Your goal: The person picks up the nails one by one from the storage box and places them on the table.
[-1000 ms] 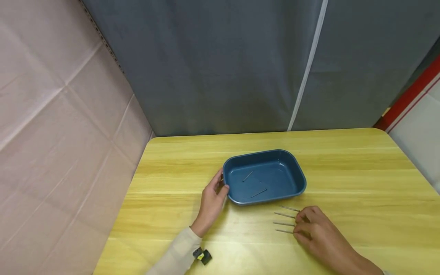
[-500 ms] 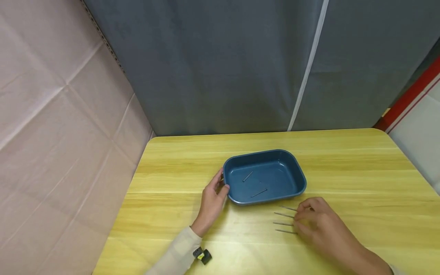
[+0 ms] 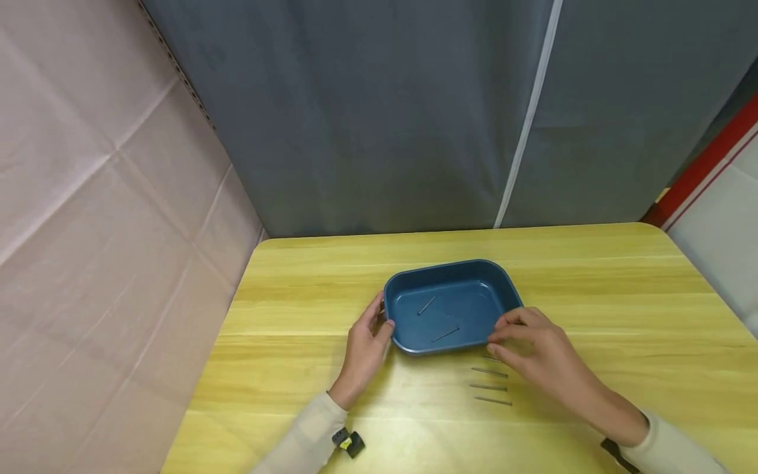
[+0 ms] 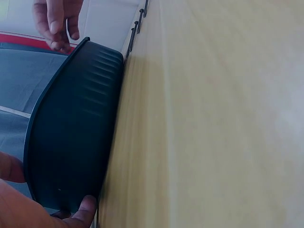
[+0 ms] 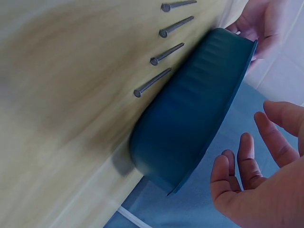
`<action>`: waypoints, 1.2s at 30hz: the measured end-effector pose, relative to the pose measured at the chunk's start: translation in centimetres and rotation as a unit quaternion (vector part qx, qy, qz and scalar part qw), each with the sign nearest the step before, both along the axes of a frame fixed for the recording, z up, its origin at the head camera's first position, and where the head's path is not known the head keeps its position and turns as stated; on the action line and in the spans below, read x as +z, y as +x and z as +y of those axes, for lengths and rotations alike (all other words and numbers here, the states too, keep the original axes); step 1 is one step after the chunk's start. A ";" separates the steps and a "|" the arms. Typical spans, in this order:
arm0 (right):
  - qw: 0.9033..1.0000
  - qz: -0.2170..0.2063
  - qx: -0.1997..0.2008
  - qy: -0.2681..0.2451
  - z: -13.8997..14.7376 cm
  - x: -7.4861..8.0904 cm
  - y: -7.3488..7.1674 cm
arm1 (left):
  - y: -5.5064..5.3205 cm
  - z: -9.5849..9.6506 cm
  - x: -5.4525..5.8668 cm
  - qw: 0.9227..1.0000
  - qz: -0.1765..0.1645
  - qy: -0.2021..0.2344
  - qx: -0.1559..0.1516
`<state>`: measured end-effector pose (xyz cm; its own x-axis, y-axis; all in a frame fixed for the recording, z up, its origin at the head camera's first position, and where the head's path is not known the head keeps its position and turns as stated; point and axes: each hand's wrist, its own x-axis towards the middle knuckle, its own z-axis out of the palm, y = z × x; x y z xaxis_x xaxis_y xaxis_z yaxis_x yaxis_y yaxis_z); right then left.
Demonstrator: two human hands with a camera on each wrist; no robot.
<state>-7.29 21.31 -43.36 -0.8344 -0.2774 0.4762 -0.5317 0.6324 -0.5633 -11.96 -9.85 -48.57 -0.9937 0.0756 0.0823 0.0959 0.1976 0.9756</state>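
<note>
My left hand [image 3: 364, 352] grips the left end of a blue rectangular tray [image 3: 509, 289], with the thumb on the near side and the fingers round the far side. Two nails, one nail [image 3: 426, 305] and another nail [image 3: 445, 334], lie on the tray's floor. My right hand [image 3: 541, 349] is over the tray's near right corner, its fingers bent. In the right wrist view the thumb and forefinger stand apart with nothing between them. Several nails lie in a row on the table in front of the tray, among them a nail [image 5: 152, 83] close to its wall.
The yellow wood-grain table [image 3: 296, 289] carries the tray and the nails. A grey curtain [image 3: 379, 131] hangs behind its far edge, and a pale cloth wall [image 3: 118, 230] rises on the left. A red-edged white panel [image 3: 722, 197] stands at the right.
My right hand has left the row of nails and moved up and left to the tray's near right corner. The left hand, the tray and the nails have stayed in place.
</note>
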 end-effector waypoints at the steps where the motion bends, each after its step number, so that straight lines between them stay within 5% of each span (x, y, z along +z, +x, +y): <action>1: 1.000 0.001 0.003 0.000 -0.2 0.0 -0.3 | 0.0 0.0 0.0 1.000 -0.001 0.000 0.000; 6: 1.000 0.018 0.016 0.019 -0.9 -0.3 -1.8 | 0.1 0.0 0.0 1.000 -0.002 0.005 -0.002; 15: 0.997 -0.031 0.037 0.068 -1.5 -0.5 -4.1 | 0.3 -0.1 -0.1 1.000 -0.002 -0.002 -0.002; 36: 0.984 -0.085 0.078 0.134 -1.6 -1.1 -6.9 | -0.1 -0.1 -0.1 1.000 0.010 0.011 -0.002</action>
